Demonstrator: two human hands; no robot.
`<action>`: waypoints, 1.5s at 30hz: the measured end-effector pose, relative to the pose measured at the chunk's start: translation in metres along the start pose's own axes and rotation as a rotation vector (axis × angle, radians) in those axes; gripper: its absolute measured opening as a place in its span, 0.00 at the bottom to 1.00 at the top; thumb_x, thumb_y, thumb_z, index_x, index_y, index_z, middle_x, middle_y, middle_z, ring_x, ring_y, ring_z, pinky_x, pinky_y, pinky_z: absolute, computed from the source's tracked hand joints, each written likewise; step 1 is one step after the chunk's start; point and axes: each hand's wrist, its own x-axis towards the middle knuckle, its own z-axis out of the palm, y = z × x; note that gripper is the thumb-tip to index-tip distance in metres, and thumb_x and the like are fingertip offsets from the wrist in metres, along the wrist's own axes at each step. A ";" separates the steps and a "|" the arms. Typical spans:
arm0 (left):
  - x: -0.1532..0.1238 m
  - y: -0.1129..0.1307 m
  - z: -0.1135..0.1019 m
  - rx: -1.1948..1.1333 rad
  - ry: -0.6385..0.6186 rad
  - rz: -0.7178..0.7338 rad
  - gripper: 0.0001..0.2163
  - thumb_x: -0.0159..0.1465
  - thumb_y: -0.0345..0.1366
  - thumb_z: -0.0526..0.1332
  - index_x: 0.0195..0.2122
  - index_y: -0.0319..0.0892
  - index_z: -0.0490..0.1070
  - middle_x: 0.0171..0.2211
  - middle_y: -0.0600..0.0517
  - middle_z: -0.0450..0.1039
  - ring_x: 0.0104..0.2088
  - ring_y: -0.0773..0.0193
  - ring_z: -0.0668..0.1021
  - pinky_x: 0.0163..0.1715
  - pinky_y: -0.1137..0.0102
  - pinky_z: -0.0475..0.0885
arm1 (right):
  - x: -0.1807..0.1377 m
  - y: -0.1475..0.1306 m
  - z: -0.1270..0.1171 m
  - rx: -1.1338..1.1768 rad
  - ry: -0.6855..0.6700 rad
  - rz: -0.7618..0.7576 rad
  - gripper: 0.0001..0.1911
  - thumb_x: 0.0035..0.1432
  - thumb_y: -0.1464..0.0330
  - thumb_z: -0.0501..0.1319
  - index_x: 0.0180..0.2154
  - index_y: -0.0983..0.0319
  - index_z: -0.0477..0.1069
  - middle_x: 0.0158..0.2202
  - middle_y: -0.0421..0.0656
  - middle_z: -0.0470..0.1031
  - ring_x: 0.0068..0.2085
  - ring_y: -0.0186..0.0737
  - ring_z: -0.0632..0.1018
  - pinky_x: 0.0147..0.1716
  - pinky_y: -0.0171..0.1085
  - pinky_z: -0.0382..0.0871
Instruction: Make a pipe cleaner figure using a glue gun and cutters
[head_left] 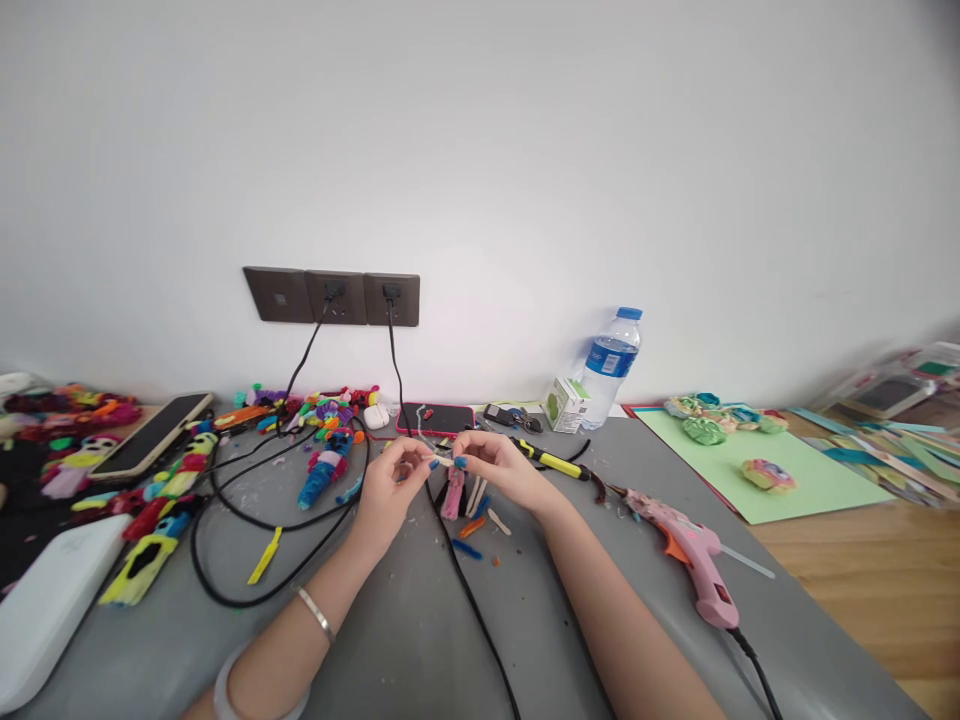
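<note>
My left hand [391,482] and my right hand [501,466] meet above the middle of the grey mat, thumbs and fingertips pinched. Between them they hold a short cream-coloured piece of pipe cleaner [444,461], mostly covered by the fingers. Just below the fingertips lies a pink fuzzy piece [452,496], partly hidden. Beside it are cream pipe cleaner pieces [499,521], an orange piece [472,528] and a blue piece [466,548]. Behind my right hand is a yellow-and-black tool [555,460], its near end hidden.
A pink glue gun [694,560] lies at right, its cord trailing forward. Black cables [281,603] loop across the grey mat [360,650]. Fuzzy pipe cleaner dolls [326,470], a phone [154,435] and a white power bank [56,605] lie left. A water bottle [609,370] stands near the wall.
</note>
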 end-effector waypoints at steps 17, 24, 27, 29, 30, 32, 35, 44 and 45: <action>0.000 -0.002 0.000 -0.017 0.004 -0.007 0.05 0.61 0.37 0.62 0.33 0.41 0.71 0.32 0.51 0.72 0.31 0.64 0.74 0.30 0.73 0.68 | 0.000 -0.001 0.001 -0.004 0.004 0.006 0.15 0.58 0.57 0.63 0.33 0.63 0.70 0.30 0.40 0.69 0.31 0.35 0.69 0.33 0.34 0.61; -0.001 -0.002 0.000 -0.021 0.001 -0.013 0.05 0.60 0.37 0.62 0.33 0.41 0.71 0.33 0.51 0.72 0.31 0.65 0.73 0.30 0.73 0.67 | 0.000 0.000 0.000 0.001 0.004 0.003 0.14 0.59 0.58 0.63 0.33 0.63 0.70 0.30 0.40 0.69 0.31 0.34 0.68 0.33 0.34 0.60; -0.001 -0.001 0.000 -0.022 -0.001 -0.015 0.05 0.61 0.37 0.62 0.33 0.41 0.71 0.32 0.51 0.72 0.31 0.65 0.73 0.30 0.73 0.67 | 0.000 0.000 0.000 0.000 0.000 0.001 0.14 0.59 0.58 0.63 0.33 0.63 0.70 0.30 0.40 0.69 0.31 0.34 0.68 0.33 0.34 0.60; 0.000 -0.001 0.000 -0.022 -0.002 -0.014 0.05 0.61 0.37 0.61 0.33 0.41 0.71 0.32 0.51 0.72 0.31 0.65 0.73 0.30 0.73 0.67 | 0.000 0.000 0.000 0.001 0.001 0.001 0.13 0.59 0.59 0.63 0.33 0.63 0.70 0.30 0.40 0.69 0.31 0.34 0.68 0.33 0.34 0.60; 0.000 -0.001 0.000 -0.023 -0.001 -0.013 0.05 0.61 0.37 0.62 0.33 0.41 0.71 0.32 0.51 0.72 0.31 0.65 0.73 0.30 0.73 0.67 | 0.000 0.000 0.000 0.001 0.003 0.002 0.13 0.59 0.59 0.63 0.33 0.63 0.70 0.30 0.40 0.69 0.31 0.34 0.68 0.33 0.34 0.60; 0.000 -0.001 0.000 -0.024 0.002 -0.012 0.05 0.61 0.37 0.62 0.33 0.41 0.71 0.32 0.51 0.72 0.31 0.65 0.73 0.30 0.73 0.67 | 0.000 -0.001 0.000 0.002 0.003 0.005 0.13 0.59 0.59 0.63 0.33 0.64 0.70 0.30 0.40 0.69 0.31 0.34 0.68 0.32 0.34 0.60; 0.000 -0.001 0.001 -0.024 0.005 -0.008 0.05 0.60 0.37 0.62 0.33 0.41 0.71 0.32 0.51 0.72 0.31 0.65 0.73 0.30 0.73 0.67 | 0.000 -0.001 0.000 -0.002 0.006 0.007 0.14 0.59 0.59 0.63 0.33 0.64 0.70 0.30 0.40 0.69 0.31 0.34 0.68 0.32 0.33 0.60; 0.000 0.001 0.000 -0.012 0.008 -0.012 0.06 0.60 0.38 0.62 0.33 0.41 0.72 0.32 0.51 0.72 0.31 0.65 0.73 0.30 0.73 0.67 | -0.001 0.000 0.000 -0.015 0.005 0.008 0.15 0.59 0.57 0.63 0.34 0.63 0.70 0.31 0.40 0.69 0.31 0.35 0.69 0.33 0.34 0.62; 0.000 0.002 0.000 -0.011 0.009 -0.012 0.06 0.60 0.38 0.62 0.33 0.41 0.72 0.32 0.51 0.72 0.31 0.65 0.73 0.30 0.73 0.68 | -0.001 0.000 0.000 -0.013 0.005 0.007 0.15 0.59 0.57 0.63 0.34 0.63 0.70 0.31 0.40 0.69 0.31 0.35 0.69 0.33 0.34 0.62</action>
